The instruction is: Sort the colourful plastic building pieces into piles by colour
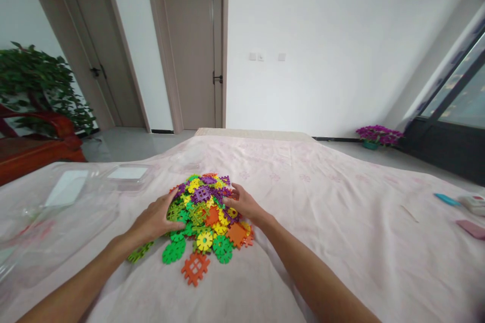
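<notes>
A heap of plastic interlocking pieces (204,212) in green, yellow, purple and orange lies on a pale pink cloth. My left hand (155,218) rests against the left side of the heap, thumb and fingers spread apart. On the opposite side, my right hand (244,203) touches the pile with its fingers curved and apart. An orange square piece (195,268) lies flat at the near edge, apart from the main heap. Green round pieces (174,251) sit to its left. Part of an olive-green piece (140,252) shows beneath my left wrist.
Clear plastic packaging (87,207) spreads over the cloth (341,242) at left. A blue object (447,199), a white box-like item (473,204) and a pink item (472,228) lie far right. A red wooden chair (64,136) stands beyond the left edge.
</notes>
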`<state>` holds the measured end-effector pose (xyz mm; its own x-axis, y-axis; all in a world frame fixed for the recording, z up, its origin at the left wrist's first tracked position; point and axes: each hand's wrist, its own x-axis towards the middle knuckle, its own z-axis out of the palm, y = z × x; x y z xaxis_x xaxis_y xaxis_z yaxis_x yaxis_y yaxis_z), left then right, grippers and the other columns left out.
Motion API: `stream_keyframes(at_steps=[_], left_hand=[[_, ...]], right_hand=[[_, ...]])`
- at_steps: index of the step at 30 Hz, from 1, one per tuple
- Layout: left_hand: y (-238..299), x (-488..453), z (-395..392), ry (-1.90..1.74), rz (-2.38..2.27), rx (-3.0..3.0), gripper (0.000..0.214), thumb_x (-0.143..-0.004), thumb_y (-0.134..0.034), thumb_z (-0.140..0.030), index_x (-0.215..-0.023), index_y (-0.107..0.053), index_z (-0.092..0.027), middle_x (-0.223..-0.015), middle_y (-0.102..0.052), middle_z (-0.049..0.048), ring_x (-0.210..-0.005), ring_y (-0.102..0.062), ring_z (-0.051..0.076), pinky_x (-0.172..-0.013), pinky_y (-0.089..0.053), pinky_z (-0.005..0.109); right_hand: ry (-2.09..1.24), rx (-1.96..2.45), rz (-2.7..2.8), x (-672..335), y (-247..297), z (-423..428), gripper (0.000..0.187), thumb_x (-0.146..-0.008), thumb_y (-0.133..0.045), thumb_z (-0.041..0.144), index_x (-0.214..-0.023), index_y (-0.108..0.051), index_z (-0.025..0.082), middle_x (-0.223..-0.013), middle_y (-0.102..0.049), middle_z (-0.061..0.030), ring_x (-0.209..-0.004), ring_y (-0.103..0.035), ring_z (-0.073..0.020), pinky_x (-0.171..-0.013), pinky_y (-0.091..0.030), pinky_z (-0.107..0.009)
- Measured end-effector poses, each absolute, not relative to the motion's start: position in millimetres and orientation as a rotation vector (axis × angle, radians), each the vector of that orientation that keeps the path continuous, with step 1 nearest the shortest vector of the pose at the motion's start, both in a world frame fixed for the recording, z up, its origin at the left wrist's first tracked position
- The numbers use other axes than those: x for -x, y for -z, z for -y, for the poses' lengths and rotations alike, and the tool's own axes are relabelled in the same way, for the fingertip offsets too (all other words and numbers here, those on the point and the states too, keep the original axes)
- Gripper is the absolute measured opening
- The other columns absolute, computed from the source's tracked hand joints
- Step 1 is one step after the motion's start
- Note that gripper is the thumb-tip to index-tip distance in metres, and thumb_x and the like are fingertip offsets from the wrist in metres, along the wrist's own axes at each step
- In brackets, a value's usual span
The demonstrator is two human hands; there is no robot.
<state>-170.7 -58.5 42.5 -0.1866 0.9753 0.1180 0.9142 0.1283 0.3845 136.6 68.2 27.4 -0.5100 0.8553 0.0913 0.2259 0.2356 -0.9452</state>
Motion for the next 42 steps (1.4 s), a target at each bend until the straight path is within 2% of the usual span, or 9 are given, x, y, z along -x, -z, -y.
stream_keyframes(at_steps=[4,9,15,20,27,31,35,37,42], left_hand=[[-43,145,56,-0.664,-2.142,-1.959,0.103,-0.065,-0.074,-0.04,-0.156,-0.03,-0.019,-0.154,-0.046,0.0152,-0.139,-0.046,0.035,-0.113,-0.039,0.044],[-45,131,48,-0.885,-2.0,-1.925,0.093,-0.069,-0.072,-0.037,-0.153,-0.036,-0.019,-0.152,-0.049,0.0138,-0.139,-0.046,0.031,-0.116,-0.038,0.042],[-63,121,44,-1.177,-1.861,-1.649,0.086,-0.066,-0.067,-0.024,-0.148,-0.041,-0.02,-0.147,-0.055,0.0088,-0.133,-0.053,0.026,-0.115,-0.04,0.041],[-103,116,44,-1.375,-1.665,-1.539,0.081,-0.071,-0.063,-0.029,-0.148,-0.041,-0.017,-0.141,-0.06,0.0089,-0.126,-0.059,0.026,-0.11,-0.046,0.04],[-100,165,73,-0.874,-1.78,-1.854,0.109,-0.06,-0.081,-0.051,-0.154,-0.037,-0.016,-0.157,-0.042,0.0152,-0.144,-0.038,0.036,-0.12,-0.029,0.047],[-57,179,118,-0.5,-1.907,-1.98,0.14,-0.044,-0.089,-0.056,-0.161,-0.02,-0.027,-0.167,-0.018,0.0161,-0.151,-0.018,0.044,-0.119,-0.027,0.053],[-27,155,151,-0.411,-1.915,-2.127,0.156,-0.035,-0.092,-0.058,-0.162,-0.004,-0.037,-0.17,0.005,0.0132,-0.151,-0.018,0.047,-0.116,-0.032,0.055],[-23,136,155,-0.462,-1.961,-2.2,0.153,-0.038,-0.091,-0.06,-0.162,-0.004,-0.038,-0.17,0.006,0.0128,-0.149,-0.022,0.048,-0.114,-0.034,0.057],[-25,108,144,-0.615,-2.07,-2.275,0.127,-0.053,-0.085,-0.062,-0.16,-0.021,-0.037,-0.169,-0.006,0.0136,-0.147,-0.029,0.046,-0.111,-0.04,0.057]], right_hand=[[-1.481,0.971,1.813,-108,-42,-66,0.092,-0.057,-0.092,0.043,-0.137,-0.053,0.021,-0.119,-0.07,-0.0075,-0.107,-0.067,-0.0272,-0.095,-0.053,-0.044],[-1.708,0.84,1.679,-84,-52,-57,0.069,-0.048,-0.092,0.027,-0.111,-0.066,0.019,-0.098,-0.075,-0.0028,-0.091,-0.069,-0.0226,-0.089,-0.055,-0.039],[-1.807,0.723,1.556,-67,-71,-51,0.042,-0.051,-0.082,0.021,-0.091,-0.071,0.017,-0.087,-0.075,0.0004,-0.081,-0.068,-0.0199,-0.085,-0.055,-0.036],[-1.599,0.665,1.679,-48,-103,-45,0.028,-0.057,-0.075,0.018,-0.085,-0.07,0.017,-0.077,-0.071,0.0031,-0.074,-0.065,-0.018,-0.079,-0.055,-0.033],[-1.401,0.553,2.171,-104,-125,-50,0.076,-0.061,-0.087,0.042,-0.131,-0.063,0.025,-0.127,-0.068,-0.0054,-0.115,-0.063,-0.0263,-0.099,-0.051,-0.042],[-1.086,0.715,2.502,-170,-89,-40,0.117,-0.04,-0.095,0.051,-0.146,-0.052,0.025,-0.146,-0.054,-0.0135,-0.135,-0.049,-0.0358,-0.113,-0.038,-0.053],[-0.891,0.845,2.755,-197,-54,-12,0.142,-0.039,-0.094,0.056,-0.16,-0.026,0.023,-0.162,-0.03,-0.02,-0.149,-0.025,-0.0431,-0.119,-0.023,-0.059],[-0.781,0.885,2.771,-190,-46,1,0.143,-0.044,-0.092,0.057,-0.162,-0.02,0.02,-0.162,-0.027,-0.022,-0.149,-0.022,-0.0437,-0.12,-0.02,-0.059],[-0.679,0.79,2.577,-157,-41,16,0.13,-0.052,-0.09,0.053,-0.16,-0.023,0.022,-0.152,-0.046,-0.0166,-0.134,-0.046,-0.0365,-0.115,-0.033,-0.05]])
